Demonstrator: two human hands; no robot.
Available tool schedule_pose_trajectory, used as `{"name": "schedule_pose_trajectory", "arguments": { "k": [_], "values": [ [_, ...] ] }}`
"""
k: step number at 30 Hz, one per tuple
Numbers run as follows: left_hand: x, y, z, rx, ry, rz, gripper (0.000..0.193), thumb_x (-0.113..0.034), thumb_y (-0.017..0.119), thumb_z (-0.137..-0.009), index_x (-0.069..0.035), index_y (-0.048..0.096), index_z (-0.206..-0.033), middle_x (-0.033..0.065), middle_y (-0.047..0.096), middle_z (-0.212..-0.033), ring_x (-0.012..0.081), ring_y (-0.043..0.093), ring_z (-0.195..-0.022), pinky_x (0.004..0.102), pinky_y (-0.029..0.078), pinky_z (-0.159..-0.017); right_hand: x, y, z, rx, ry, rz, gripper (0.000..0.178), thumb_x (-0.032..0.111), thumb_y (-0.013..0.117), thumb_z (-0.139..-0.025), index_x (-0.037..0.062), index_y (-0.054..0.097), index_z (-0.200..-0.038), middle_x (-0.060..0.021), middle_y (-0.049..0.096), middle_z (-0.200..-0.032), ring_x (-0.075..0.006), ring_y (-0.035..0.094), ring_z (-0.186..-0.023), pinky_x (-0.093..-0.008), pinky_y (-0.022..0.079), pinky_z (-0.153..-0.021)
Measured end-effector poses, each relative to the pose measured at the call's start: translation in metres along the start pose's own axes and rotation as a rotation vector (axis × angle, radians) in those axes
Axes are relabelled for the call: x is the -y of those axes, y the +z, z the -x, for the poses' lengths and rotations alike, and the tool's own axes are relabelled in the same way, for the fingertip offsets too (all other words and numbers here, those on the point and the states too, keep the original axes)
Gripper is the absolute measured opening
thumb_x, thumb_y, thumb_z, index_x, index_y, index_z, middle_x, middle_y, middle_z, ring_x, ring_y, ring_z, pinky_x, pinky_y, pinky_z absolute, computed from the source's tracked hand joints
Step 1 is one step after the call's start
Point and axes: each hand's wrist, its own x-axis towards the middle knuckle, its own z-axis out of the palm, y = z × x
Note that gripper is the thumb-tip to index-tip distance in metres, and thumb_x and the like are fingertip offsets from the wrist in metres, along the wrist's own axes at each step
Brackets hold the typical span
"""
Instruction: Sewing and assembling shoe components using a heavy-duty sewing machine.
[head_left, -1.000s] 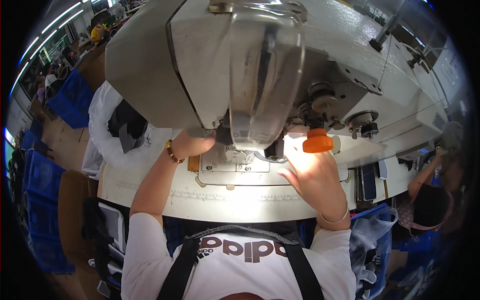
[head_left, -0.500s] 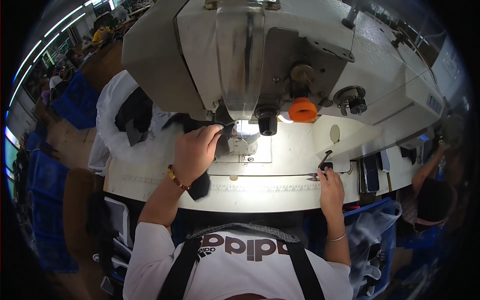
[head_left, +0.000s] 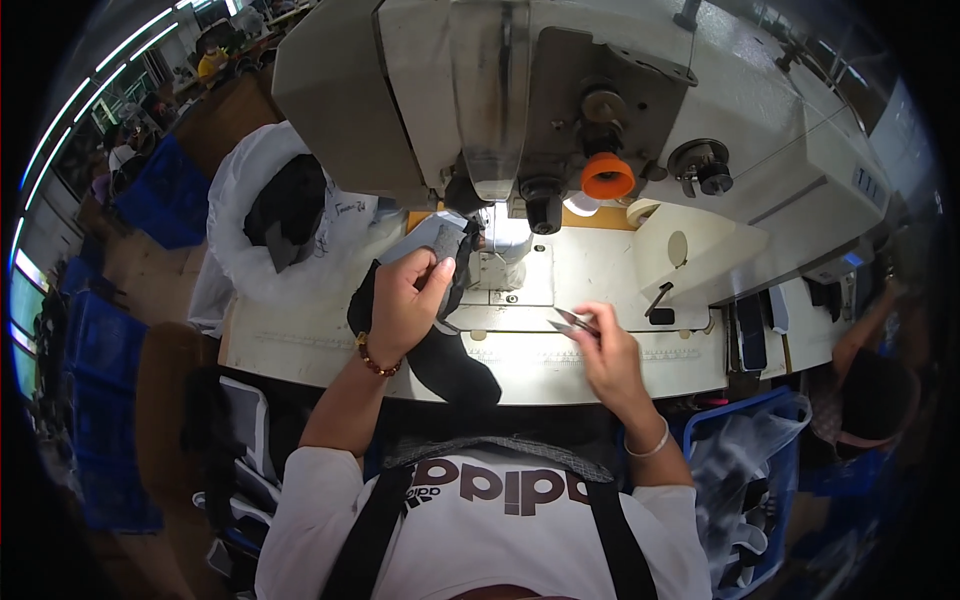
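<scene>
While L hand (head_left: 405, 305) pinches the black-and-grey fabric pc (head_left: 448, 366) just L of the sewing machine (head_left: 760, 140) needle plate (head_left: 522, 298), R hand (head_left: 612, 362) grips thread snips (head_left: 578, 320), tips apart; prob. thread-trim prep, next needing snips at fabric.

Desk (head_left: 290, 345), one: pale top, front edge curved, extending across before you. Upon it you had: sewing machine (head_left: 745, 120), one, pale-bodied, its pillar standing to your right; metal plate (head_left: 515, 298), one, set in the top below the machine's head; ruler scale (head_left: 640, 356), along the front margin; black pad (head_left: 662, 317), one, right of middle; dark rectangular slab (head_left: 750, 335), one, toward the right end. Dark fabric (head_left: 455, 370), one piece, overhung the top near the front edge; contact unclear.
</scene>
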Motion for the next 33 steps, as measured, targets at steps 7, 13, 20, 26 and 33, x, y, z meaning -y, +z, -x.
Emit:
{"name": "schedule_pose_trajectory", "arguments": {
  "k": [7, 13, 20, 26, 33],
  "values": [
    [-0.005, 0.009, 0.008, -0.039, -0.02, 0.019, 0.037, -0.013, 0.07, -0.098, 0.0, 0.048, -0.07, -0.0003, 0.04, -0.055, 0.0054, 0.032, -0.056, 0.0292, 0.028, -0.049, 0.044, 0.078, -0.057, 0.126, 0.145, -0.901, 0.013, 0.017, 0.058, -0.108, 0.0057, 0.06, -0.115, 0.0019, 0.059, -0.082, -0.003, 0.049, -0.066, -0.0181, 0.038, -0.057],
    [-0.005, 0.014, 0.015, -0.054, -0.008, 0.012, 0.036, -0.013, 0.069, -0.099, 0.0, 0.051, -0.071, -0.0018, 0.042, -0.057, 0.004, 0.033, -0.057, 0.0279, 0.028, -0.05, 0.053, 0.096, -0.065, 0.134, 0.31, -1.209, 0.016, 0.028, 0.058, -0.109, 0.0118, 0.06, -0.107, 0.0024, 0.057, -0.076, -0.0022, 0.04, -0.054, -0.0187, 0.028, -0.046],
    [-0.007, 0.02, 0.018, -0.071, 0.063, -0.003, 0.034, -0.011, 0.068, -0.098, 0.002, 0.051, -0.072, 0.0039, 0.042, -0.055, 0.0064, 0.033, -0.054, 0.0296, 0.03, -0.048, 0.058, 0.103, -0.07, 0.071, 0.248, -1.257, 0.017, 0.026, 0.059, -0.108, 0.0089, 0.059, -0.105, 0.0022, 0.055, -0.072, -0.0024, 0.04, -0.053, -0.0193, 0.03, -0.046],
    [-0.001, -0.005, 0.018, -0.094, -0.048, -0.018, 0.037, -0.016, 0.068, -0.1, 0.002, 0.052, -0.073, 0.0039, 0.043, -0.057, 0.0062, 0.037, -0.059, 0.0295, 0.032, -0.051, 0.045, 0.091, -0.057, 0.074, 0.282, -1.255, 0.018, 0.026, 0.058, -0.109, 0.0084, 0.061, -0.11, 0.0026, 0.054, -0.075, -0.0022, 0.038, -0.056, -0.0186, 0.028, -0.048],
    [0.001, -0.076, 0.041, -0.14, -0.254, 0.539, 0.024, -0.02, 0.052, -0.111, 0.001, 0.063, -0.118, 0.0008, 0.069, -0.097, 0.0092, 0.068, -0.082, 0.0244, 0.058, -0.071, -0.01, 0.067, -0.014, 0.082, 0.232, -0.756, 0.008, 0.005, 0.06, -0.103, 0.0038, 0.059, -0.111, 0.0029, 0.056, -0.08, -0.0041, 0.049, -0.067, -0.0196, 0.04, -0.06]
  ]
}}
